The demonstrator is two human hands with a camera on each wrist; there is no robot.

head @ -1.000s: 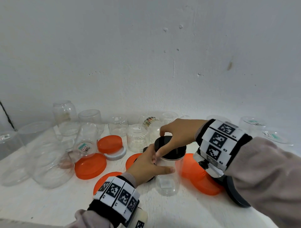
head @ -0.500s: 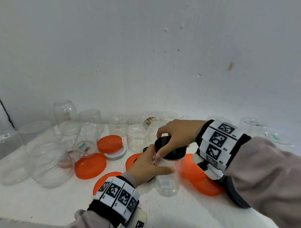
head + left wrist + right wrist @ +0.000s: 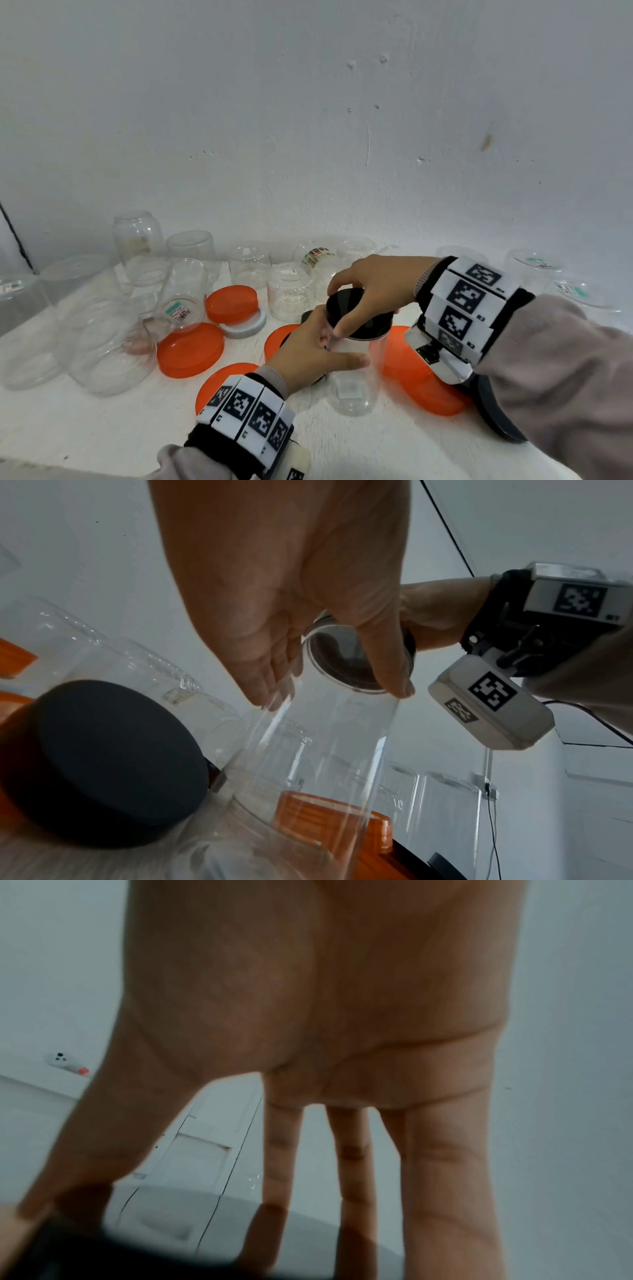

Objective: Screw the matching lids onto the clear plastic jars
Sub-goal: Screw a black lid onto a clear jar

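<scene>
L hand [image 3: 308,353] round clear jar [image 3: 356,383], R hand [image 3: 373,291] grip on black lid [image 3: 352,308] — atop jar

White table [image 3: 85,428], clear jars [image 3: 106,342], orange lids [image 3: 190,349], black lid [image 3: 500,414]

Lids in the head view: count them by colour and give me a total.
Orange lids: 5
Black lids: 3, one on the jar in hand
White lid: 1
Total: 9
</scene>
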